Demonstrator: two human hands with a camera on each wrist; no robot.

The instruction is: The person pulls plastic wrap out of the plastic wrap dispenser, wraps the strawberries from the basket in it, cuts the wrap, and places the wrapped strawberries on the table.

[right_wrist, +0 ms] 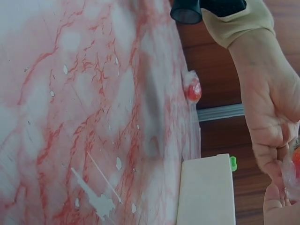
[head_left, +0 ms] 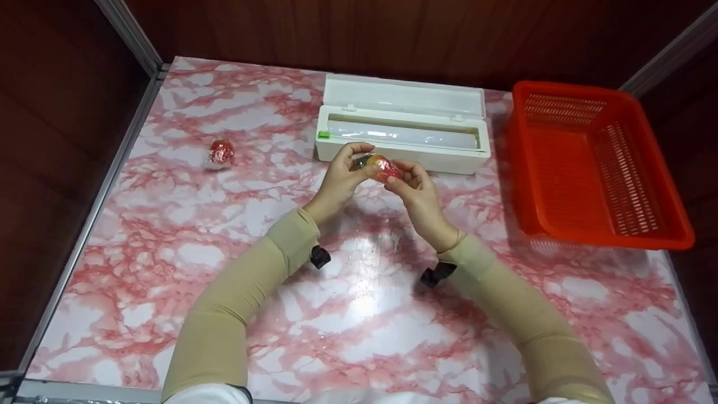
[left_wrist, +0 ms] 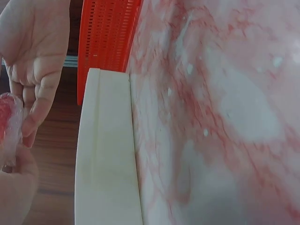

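Both hands hold a small red and yellow object [head_left: 385,166] with a dark end, wrapped in clear plastic film; its exact kind cannot be told. The left hand [head_left: 340,178] pinches its left, dark end between thumb and fingers. At its right, red end the right hand [head_left: 420,201] grips it with thumb and curled fingers. Just behind the hands stands a white cling film box [head_left: 331,148], lid raised, with a film roll [head_left: 404,136] inside and a green slider [head_left: 323,134] at its left end. In the left wrist view the wrapped object [left_wrist: 6,117] is partly cut off.
A second red wrapped item [head_left: 221,152] lies at the left of the marbled pink table [head_left: 224,213]. On the right stands a red plastic basket [head_left: 603,238] with slotted walls. Dark wood-look panels [head_left: 336,33] enclose the table's back and sides.
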